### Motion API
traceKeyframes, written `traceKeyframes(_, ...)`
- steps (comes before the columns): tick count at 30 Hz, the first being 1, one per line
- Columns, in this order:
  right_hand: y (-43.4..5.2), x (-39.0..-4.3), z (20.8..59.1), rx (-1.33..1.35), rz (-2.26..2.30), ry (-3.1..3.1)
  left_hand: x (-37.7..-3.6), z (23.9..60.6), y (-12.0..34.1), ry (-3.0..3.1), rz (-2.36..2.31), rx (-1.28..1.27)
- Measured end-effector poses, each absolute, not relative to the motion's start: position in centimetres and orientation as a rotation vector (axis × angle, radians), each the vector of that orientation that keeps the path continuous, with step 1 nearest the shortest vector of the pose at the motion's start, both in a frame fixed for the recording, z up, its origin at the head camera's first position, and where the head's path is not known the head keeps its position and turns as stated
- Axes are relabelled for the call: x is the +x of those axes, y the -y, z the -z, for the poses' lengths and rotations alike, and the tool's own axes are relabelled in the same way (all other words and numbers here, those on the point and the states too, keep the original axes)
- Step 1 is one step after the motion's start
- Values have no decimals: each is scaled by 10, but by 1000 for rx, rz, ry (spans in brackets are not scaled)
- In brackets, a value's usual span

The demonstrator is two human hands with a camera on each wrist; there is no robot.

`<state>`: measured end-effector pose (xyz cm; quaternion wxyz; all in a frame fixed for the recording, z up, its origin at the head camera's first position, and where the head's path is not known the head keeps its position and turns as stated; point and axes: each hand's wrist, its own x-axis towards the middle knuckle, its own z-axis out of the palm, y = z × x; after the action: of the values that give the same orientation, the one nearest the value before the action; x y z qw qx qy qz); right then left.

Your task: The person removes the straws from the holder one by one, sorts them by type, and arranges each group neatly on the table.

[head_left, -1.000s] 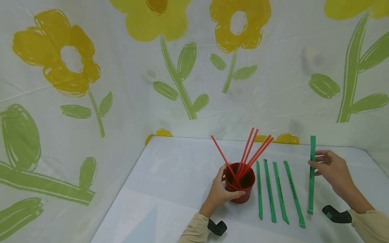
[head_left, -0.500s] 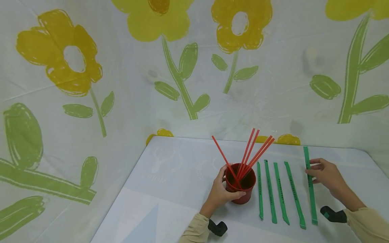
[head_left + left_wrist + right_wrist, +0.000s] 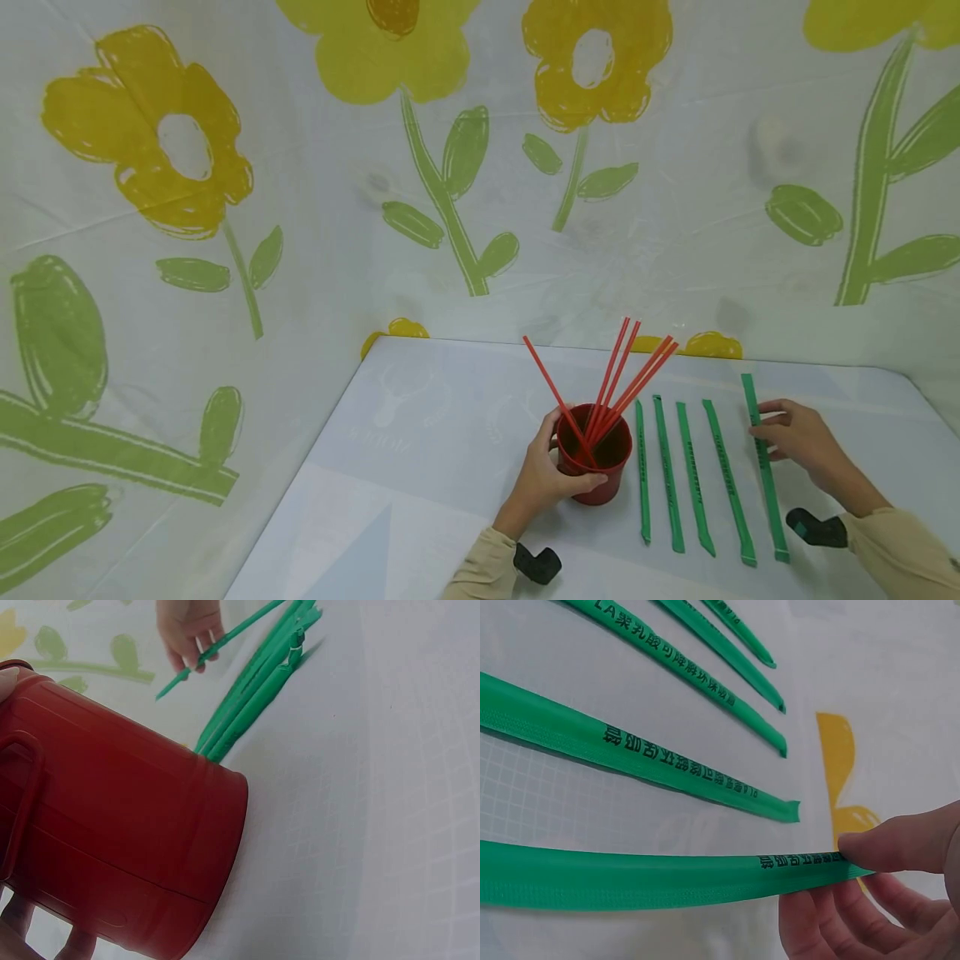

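Note:
A red metal cup [image 3: 592,454] [image 3: 112,840] stands on the white table [image 3: 420,467] with several red straws [image 3: 615,375] leaning out of it. My left hand [image 3: 543,475] grips the cup around its left side. Right of the cup, several green wrapped straws [image 3: 693,475] [image 3: 697,637] lie side by side. My right hand [image 3: 795,433] [image 3: 885,900] pinches a further green wrapped straw [image 3: 763,467] [image 3: 645,881] near its far end, at the right end of the row, low over the table.
White cloth with yellow flowers and green stems [image 3: 442,200] hangs behind and to the left of the table. The table's left and near parts [image 3: 375,517] are bare white sheet. Black wrist mounts [image 3: 536,562] sit on both forearms.
My right hand has brought the green wrapped straw down and leftward, from raised above the table to lying beside the row. The left hand and the cup have stayed put.

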<state>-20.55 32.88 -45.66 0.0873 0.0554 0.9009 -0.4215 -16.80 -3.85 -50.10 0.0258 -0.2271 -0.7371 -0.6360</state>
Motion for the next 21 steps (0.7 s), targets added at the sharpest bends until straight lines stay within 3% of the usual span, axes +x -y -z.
traceKeyframes(21,-320,-211,484,223,1108,-2760,-168,502,39,2260,1944,-726)
